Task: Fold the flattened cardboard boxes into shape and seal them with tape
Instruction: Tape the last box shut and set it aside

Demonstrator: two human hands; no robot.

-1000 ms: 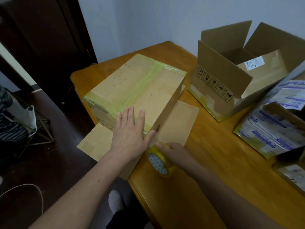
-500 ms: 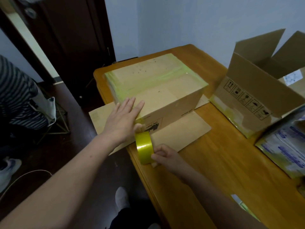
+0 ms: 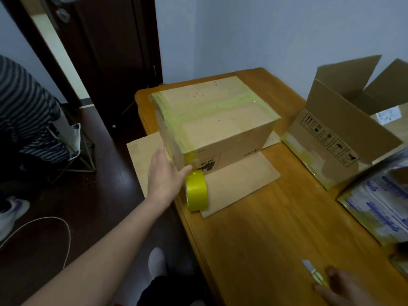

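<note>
Cardboard box (image 3: 220,120), folded up and banded with yellow-green tape along its top seam and edges, stands on the far left corner of the wooden table (image 3: 265,228), printed side facing me and upside down. To its right, well apart, an open box (image 3: 337,151) has its flaps up and a row of handling symbols on its front flap. Under the taped box lies a flat cardboard sheet (image 3: 238,184), which juts past the table's left edge and out across the top toward the near side. At the right edge of the table a stack of flattened printed cartons (image 3: 379,206) in blue and white is partly cut off.

From where I stand, the person's left hand (image 3: 164,180) is laid flat against the left end of the taped box, fingers straight and close together, with the thumb stretched to the near bottom corner. Just below that thumb a roll of yellow tape (image 3: 197,191) stands on edge on the cardboard sheet, near the box corner.

Down at the near right, the right hand (image 3: 344,288) is blurred; its fingertips are over the handle end of a small cutter (image 3: 314,272) lying on the table, and I cannot tell whether they grip it or only touch.
</note>
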